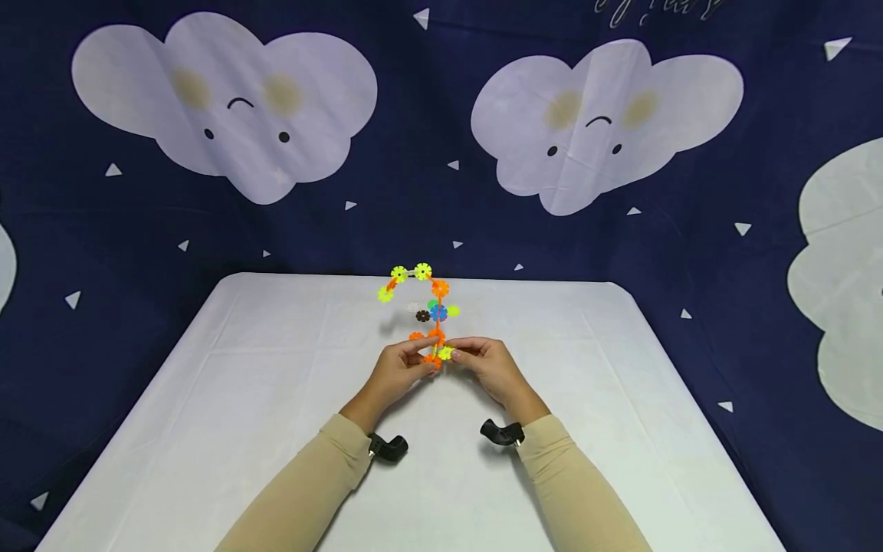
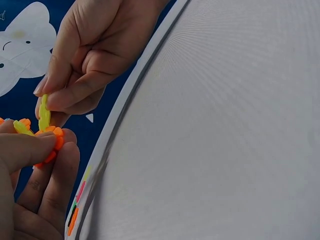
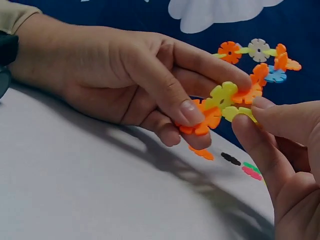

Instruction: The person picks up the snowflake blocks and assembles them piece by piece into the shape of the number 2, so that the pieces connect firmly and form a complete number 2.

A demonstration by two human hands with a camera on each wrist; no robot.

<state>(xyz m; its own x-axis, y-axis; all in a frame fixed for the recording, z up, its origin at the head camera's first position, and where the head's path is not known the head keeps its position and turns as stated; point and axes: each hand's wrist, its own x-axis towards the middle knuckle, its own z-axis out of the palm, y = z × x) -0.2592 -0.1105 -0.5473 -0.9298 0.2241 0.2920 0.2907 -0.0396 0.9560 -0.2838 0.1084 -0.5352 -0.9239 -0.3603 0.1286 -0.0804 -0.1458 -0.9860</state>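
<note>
A chain of joined, notched plastic discs, with an orange disc (image 1: 440, 288) near its top right, rises from between the hands. My left hand (image 1: 396, 374) pinches an orange disc (image 3: 201, 120) at the near end between thumb and fingers. Between the thumb and forefinger of my right hand (image 1: 495, 372) is a yellow disc (image 2: 44, 112), held edge-on beside that orange disc. In the right wrist view, the right hand (image 3: 295, 150) holds the yellow disc (image 3: 237, 113) against or very near the chain; whether they are joined cannot be told.
Loose discs, among them a black one (image 3: 230, 158), a pink one (image 3: 251, 173) and an orange one (image 3: 202, 152), lie on the white table (image 1: 276, 429) beyond the hands. Behind the far edge hangs a dark blue cloth (image 1: 421, 215) with clouds.
</note>
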